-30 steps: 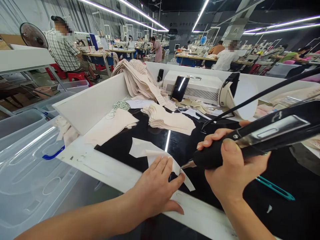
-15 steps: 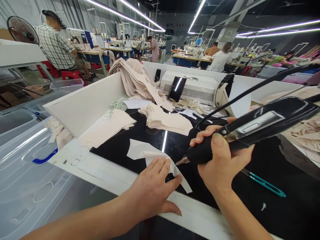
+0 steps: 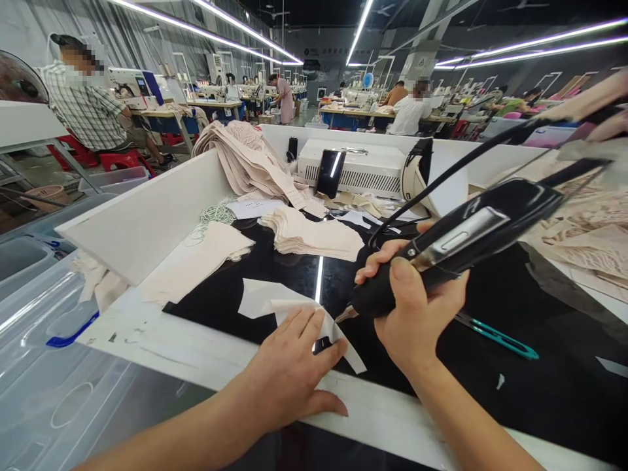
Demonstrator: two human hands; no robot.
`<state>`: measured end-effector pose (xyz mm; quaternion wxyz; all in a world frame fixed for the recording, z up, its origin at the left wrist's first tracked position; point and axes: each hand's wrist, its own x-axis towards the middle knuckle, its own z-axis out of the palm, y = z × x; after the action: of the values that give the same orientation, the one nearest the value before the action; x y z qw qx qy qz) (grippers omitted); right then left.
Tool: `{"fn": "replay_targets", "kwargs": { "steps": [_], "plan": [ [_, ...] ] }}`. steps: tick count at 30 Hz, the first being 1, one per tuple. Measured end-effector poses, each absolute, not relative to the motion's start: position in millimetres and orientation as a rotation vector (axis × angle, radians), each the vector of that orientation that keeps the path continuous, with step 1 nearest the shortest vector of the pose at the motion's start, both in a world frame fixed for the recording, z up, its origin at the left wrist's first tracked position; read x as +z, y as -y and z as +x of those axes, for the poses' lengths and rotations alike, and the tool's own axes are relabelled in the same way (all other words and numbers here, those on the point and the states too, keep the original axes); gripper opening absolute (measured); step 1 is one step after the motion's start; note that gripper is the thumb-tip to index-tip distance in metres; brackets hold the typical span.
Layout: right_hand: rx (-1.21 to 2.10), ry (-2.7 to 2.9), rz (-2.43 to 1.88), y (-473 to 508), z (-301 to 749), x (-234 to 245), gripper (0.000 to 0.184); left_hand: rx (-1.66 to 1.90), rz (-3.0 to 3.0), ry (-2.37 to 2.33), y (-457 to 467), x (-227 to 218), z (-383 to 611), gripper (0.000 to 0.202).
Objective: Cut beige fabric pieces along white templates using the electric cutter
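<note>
A pale cut fabric piece (image 3: 260,297) lies curved on the black table surface (image 3: 216,307), its middle raised in a fold. My left hand (image 3: 294,366) presses on it with the fingertips, the thumb stretched out apart. In my right hand (image 3: 412,307) is a black corded hand tool (image 3: 458,235) with a pointed metal tip; my fingers wrap round its grip. The tip meets or nearly touches the fabric's edge beside my left fingers. Teal thread snips (image 3: 498,337) lie right of my right wrist, with a small white scrap (image 3: 500,381) nearby.
Stacked beige fabric pieces (image 3: 318,235) and another stack (image 3: 201,261) lie beyond my hands. Behind them stand a phone (image 3: 330,173) and a white vented box (image 3: 373,167). A heap of beige fabric (image 3: 583,229) lies at right. Another person's arm (image 3: 593,98) reaches in near the cord.
My view has turned slightly right, so the scene sits further left. Another person's arm has come in at the right edge. My hands keep nearly the same place on the fabric.
</note>
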<state>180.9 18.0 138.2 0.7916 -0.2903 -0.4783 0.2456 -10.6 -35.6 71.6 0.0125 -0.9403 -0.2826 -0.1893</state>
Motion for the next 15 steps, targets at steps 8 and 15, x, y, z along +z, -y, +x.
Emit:
{"fn": "replay_targets", "kwargs": {
  "steps": [8,15],
  "plan": [
    [0.572,1.054,-0.599,-15.2,181.1,133.3,0.039,-0.560,-2.941,0.867,36.5,76.2,-15.8,0.088],
    [0.578,0.991,-0.546,-20.4,171.4,139.7,0.042,-0.524,-2.987,0.833,35.2,89.3,-23.3,0.080]
  ]
}}
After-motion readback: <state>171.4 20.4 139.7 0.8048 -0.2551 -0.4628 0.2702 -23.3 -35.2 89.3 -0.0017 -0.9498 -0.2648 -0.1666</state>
